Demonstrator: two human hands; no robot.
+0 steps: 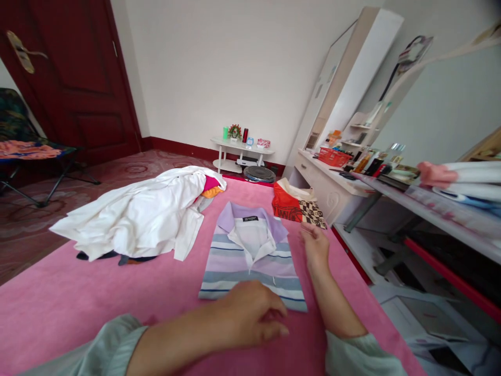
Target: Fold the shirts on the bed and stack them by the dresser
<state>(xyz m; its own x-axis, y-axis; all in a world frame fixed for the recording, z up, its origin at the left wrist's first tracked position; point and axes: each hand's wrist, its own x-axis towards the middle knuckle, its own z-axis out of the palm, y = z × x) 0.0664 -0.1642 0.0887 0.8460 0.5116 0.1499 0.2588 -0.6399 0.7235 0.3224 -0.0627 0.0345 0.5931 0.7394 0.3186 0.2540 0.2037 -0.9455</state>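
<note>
A folded striped polo shirt (270, 266), lilac-collared with grey, white and lilac bands, lies flat on the pink bed cover. Just at its lower edge hovers my left hand (254, 313), its fingers loosely bent and thumb apart, with nothing seen in it. To the right of the polo is my right hand (316, 245), its fingers bent and pointing left, no cloth visible between them. Its fingertips are close to the near corner of a folded orange, cream and black patterned shirt (289, 206); whether they touch it I cannot tell.
A heap of white clothing (136, 214) with bright garments beneath lies on the pink bed cover (168, 287) at the left. On the right stand a white dresser (332, 185) with bottles and a red basket (332, 156), and a grey-topped table (410, 209). A folding chair (35, 151) is by the door.
</note>
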